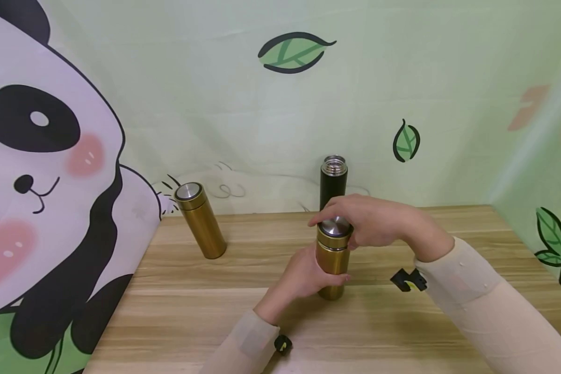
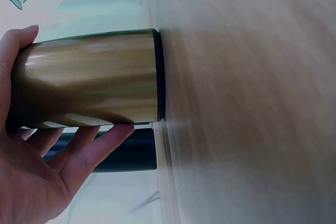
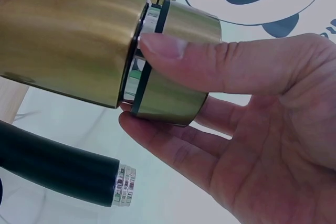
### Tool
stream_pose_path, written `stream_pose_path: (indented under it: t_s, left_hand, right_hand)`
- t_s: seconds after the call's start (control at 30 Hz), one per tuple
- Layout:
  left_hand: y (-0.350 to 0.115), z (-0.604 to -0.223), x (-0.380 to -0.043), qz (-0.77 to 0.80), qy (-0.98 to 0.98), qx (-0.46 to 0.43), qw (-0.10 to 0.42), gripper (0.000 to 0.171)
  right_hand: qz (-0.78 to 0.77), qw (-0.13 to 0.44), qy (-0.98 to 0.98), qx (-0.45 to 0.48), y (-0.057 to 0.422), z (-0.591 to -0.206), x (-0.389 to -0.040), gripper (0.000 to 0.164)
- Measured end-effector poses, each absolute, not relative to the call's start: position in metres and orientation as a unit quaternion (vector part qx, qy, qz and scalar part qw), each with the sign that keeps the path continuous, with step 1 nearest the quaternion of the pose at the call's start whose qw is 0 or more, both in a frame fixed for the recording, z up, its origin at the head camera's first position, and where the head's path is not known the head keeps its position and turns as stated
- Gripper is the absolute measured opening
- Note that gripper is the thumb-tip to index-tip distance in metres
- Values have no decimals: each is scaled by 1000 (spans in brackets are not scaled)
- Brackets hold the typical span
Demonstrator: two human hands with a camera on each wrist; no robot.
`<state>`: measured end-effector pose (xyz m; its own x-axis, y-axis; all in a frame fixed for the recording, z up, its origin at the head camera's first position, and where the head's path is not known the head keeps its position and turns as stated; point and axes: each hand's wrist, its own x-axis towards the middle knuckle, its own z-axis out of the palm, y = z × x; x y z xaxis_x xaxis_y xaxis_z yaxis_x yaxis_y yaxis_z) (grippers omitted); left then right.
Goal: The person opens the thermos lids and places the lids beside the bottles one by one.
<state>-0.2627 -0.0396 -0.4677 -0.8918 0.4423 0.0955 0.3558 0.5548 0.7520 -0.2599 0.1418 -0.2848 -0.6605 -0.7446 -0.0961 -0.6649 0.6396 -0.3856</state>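
A gold thermos (image 1: pixel 332 261) stands upright on the table in front of the person. The left hand (image 1: pixel 304 271) grips its body, thumb on one side and fingers on the other in the left wrist view. Around the gold lid (image 3: pixel 181 85) the right hand (image 3: pixel 262 87) curls its thumb and fingers. A silver gap with a metal neck (image 3: pixel 134 80) shows between lid and body. Just behind stands a black thermos (image 1: pixel 333 187) without a lid, its threaded steel neck bare; the hands partly hide it.
Another gold thermos (image 1: pixel 203 228), lid on, stands on the wooden table (image 1: pixel 177 311) to the left. Behind the table hangs a pale green cloth (image 1: pixel 205 104) printed with a panda and leaves.
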Motion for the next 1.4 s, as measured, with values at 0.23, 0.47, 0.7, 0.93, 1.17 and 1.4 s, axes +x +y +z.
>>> stream_pose_path:
  t_s: [0.23,0.47,0.7,0.93,1.17,1.4]
  left_hand:
    - [-39,-468,-263,415,878,231,52,70]
    - [-40,-469,-263,417,877,236,48,68]
    - [-40,-469,-262,417,879,228,49,66]
    - [-39,-468,-261,422,877,222,54,70]
    - [-39,-468,-261,432,872,222,53,75]
    - [-39,-471,-261,444,866,225,48,75]
  right_hand:
    - [-174,125,892,-399,145,-283,-261,81]
    - [-186,126,888,-402,146,-280,-262,82]
    - [-190,127,887,-401,148,-279,-261,83]
    - [-192,115,885,-410,152,-274,-260,80]
    - [-201,108,886,-403,159,-270,-257,79]
    - [-219,105,892,-380,167,-268,-256,78]
